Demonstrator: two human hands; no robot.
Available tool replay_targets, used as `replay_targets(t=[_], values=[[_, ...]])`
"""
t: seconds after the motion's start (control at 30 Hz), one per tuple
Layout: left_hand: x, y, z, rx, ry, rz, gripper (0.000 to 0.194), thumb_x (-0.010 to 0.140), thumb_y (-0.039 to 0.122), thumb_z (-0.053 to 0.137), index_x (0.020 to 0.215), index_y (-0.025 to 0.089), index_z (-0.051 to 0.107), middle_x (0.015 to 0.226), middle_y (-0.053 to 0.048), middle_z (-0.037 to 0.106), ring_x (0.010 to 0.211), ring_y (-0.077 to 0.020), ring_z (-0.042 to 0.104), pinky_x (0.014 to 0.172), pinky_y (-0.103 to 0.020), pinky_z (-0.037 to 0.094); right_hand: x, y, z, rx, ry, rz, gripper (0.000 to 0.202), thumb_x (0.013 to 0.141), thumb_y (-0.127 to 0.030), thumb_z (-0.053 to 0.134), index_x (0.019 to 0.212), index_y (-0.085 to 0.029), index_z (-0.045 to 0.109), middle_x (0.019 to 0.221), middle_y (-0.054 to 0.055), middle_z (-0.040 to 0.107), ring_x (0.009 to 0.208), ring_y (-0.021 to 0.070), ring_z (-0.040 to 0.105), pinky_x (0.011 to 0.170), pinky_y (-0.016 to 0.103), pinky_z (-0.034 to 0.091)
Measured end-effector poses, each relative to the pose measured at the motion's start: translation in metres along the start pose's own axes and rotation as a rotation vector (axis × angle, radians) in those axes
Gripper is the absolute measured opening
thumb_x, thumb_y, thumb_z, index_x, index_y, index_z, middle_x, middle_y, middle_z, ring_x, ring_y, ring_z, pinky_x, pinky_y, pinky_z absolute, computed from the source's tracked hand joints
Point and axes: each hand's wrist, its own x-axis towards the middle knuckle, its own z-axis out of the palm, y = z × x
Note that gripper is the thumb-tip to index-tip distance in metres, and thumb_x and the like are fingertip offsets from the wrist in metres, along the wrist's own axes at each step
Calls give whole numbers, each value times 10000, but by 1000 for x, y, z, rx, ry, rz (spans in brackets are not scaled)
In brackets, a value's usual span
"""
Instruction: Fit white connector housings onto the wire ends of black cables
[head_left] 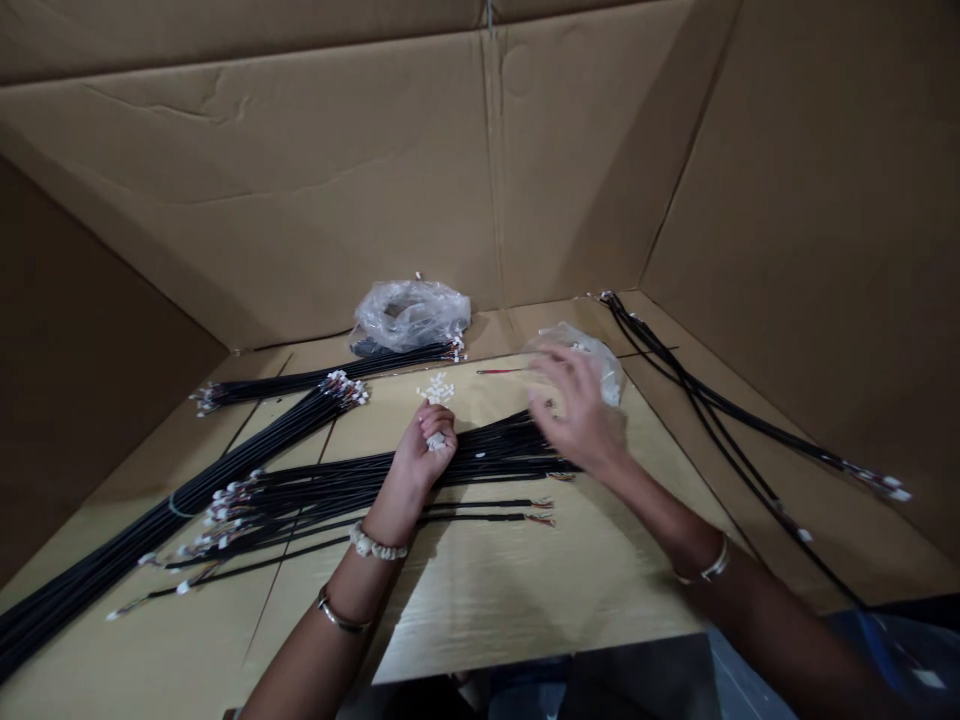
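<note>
My left hand (pixel 421 455) is turned palm up above the middle cable bundle, its fingers curled around several small white connector housings (pixel 436 441). Just beyond it lies a loose pile of the same white housings (pixel 436 388). My right hand (pixel 574 410) is blurred by motion, fingers spread and nothing visible in them. It is over the right ends of the black cables (pixel 495 440), in front of a clear plastic bag (pixel 611 375). A thin red and dark tool (pixel 499 371) lies left of the right fingers, partly hidden by them. White connectors crowd the cables' left ends.
A thick tied cable bundle (pixel 225 470) runs along the left, with another bundle (pixel 337 370) behind it. A crumpled plastic bag (pixel 409 310) stands at the back. More black cables (pixel 720 410) lie at right. Cardboard walls (pixel 300 180) enclose the back and sides.
</note>
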Motion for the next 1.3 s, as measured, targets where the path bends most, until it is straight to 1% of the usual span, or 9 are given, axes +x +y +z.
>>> replay_targets(t=[0.1,0.23,0.47,0.63,0.67,0.73,0.83,0.9,1.3], values=[[-1,-3,0,-20,-30,3,426,1048,197,270,630,196,353,454,81,409,351,-1,413,379,-48,345,-8,-34,16,114,-300,-166,348,944,-313,544,1265,-178,557,1368,152,539,1251,293,492,1055,481,406],[-2,-13,-3,-4,-67,-28,391,1035,147,270,662,185,385,478,82,425,364,-2,422,402,-55,366,-12,-47,35,252,-464,-28,545,921,-391,601,1394,-165,452,1424,167,495,1312,287,442,1090,478,394],[-1,-23,-9,41,-62,-87,388,1040,154,260,680,185,401,483,87,394,351,-9,411,374,-69,332,-14,-47,55,316,-440,116,540,827,-333,723,1311,-195,528,1335,142,560,1252,285,495,1078,473,405],[-6,-15,-8,25,-67,-60,432,1052,203,249,626,204,320,457,93,362,317,0,329,342,-69,283,-9,-29,44,442,-285,156,164,928,-279,582,1078,-229,627,1191,98,629,1220,240,530,1065,461,405],[-7,-13,-8,19,-75,-53,435,1054,208,250,623,208,308,454,94,359,311,2,313,330,-71,265,-9,-23,40,429,-307,168,95,927,-263,579,978,-227,650,1181,98,631,1216,246,535,1059,471,406],[-9,-10,-7,6,-89,-43,438,1056,212,254,620,213,295,450,98,350,302,4,299,309,-79,228,-10,-12,34,388,-490,111,75,889,-218,625,839,-212,680,1204,105,632,1195,265,549,1046,493,409],[-9,-8,-5,-4,-101,-37,443,1059,221,257,616,218,278,439,103,327,293,3,297,293,-91,201,-13,-4,30,276,-720,24,78,862,-178,674,852,-220,739,1306,111,604,1260,290,501,1068,520,377],[-9,-7,-5,0,-105,-30,447,1060,221,255,614,221,271,435,104,319,291,2,298,290,-94,197,-14,-5,31,210,-783,-10,111,867,-173,678,892,-244,761,1363,98,578,1292,292,472,1071,525,372],[-4,-6,-10,79,-116,-10,464,1062,213,238,600,211,279,443,97,306,297,-4,278,300,-99,194,-15,-17,37,57,-758,-73,104,874,-245,693,915,-289,779,1402,85,570,1259,316,492,1023,550,397]])
